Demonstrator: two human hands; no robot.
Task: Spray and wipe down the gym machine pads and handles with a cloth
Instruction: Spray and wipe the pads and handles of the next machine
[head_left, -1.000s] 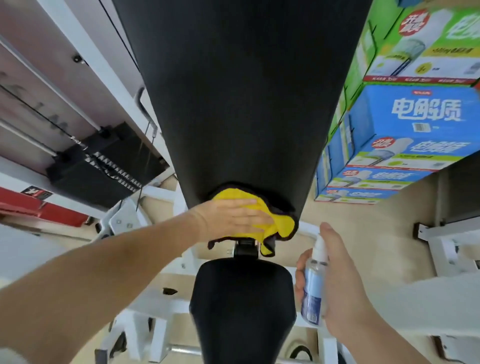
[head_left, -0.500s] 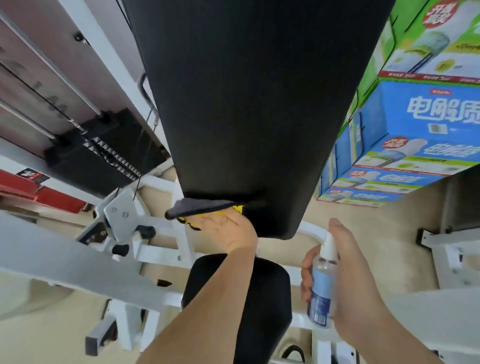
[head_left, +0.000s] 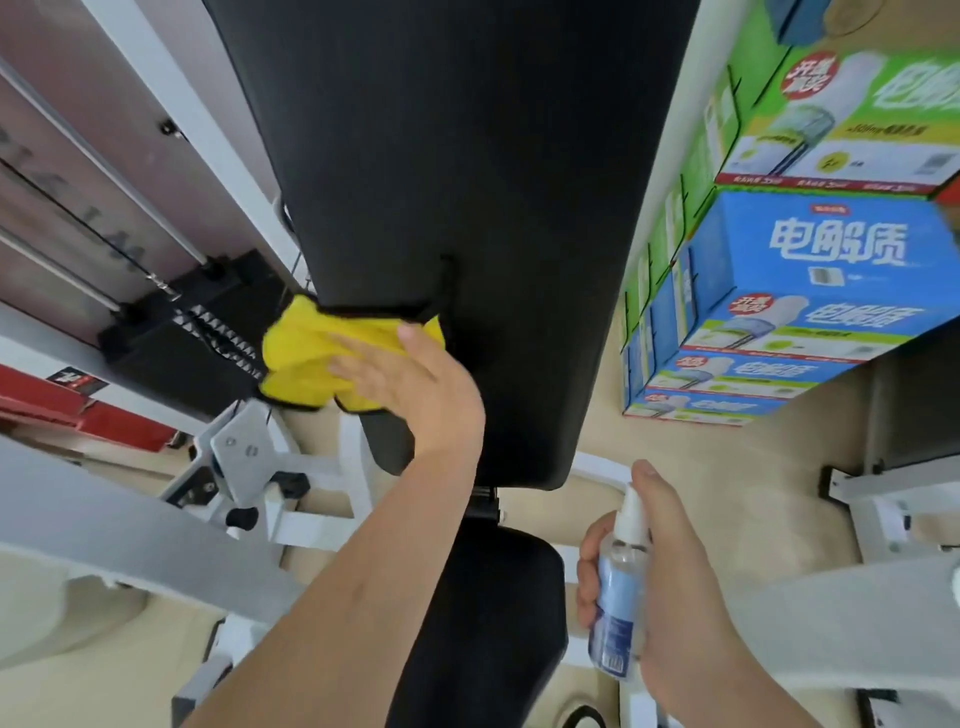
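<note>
A long black back pad (head_left: 467, 182) fills the upper middle of the view, with a black seat pad (head_left: 488, 623) below it. My left hand (head_left: 410, 384) presses a yellow cloth with a dark edge (head_left: 306, 358) flat against the pad's lower left edge, fingers straight. My right hand (head_left: 665, 587) grips a small clear spray bottle (head_left: 618, 597) with a blue label and white nozzle, held upright to the right of the seat pad, thumb near the top.
White machine frame parts (head_left: 249, 457) stand at the left. A black weight stack (head_left: 197, 322) with cables sits behind them. Stacked blue and green drink cartons (head_left: 810, 270) stand on the tan floor at the right. Another white frame (head_left: 883, 509) stands at the far right.
My left hand has come out from under the pad's bottom edge and moved up its left side, with the yellow cloth flat under the palm. The spray bottle has stayed about where it was.
</note>
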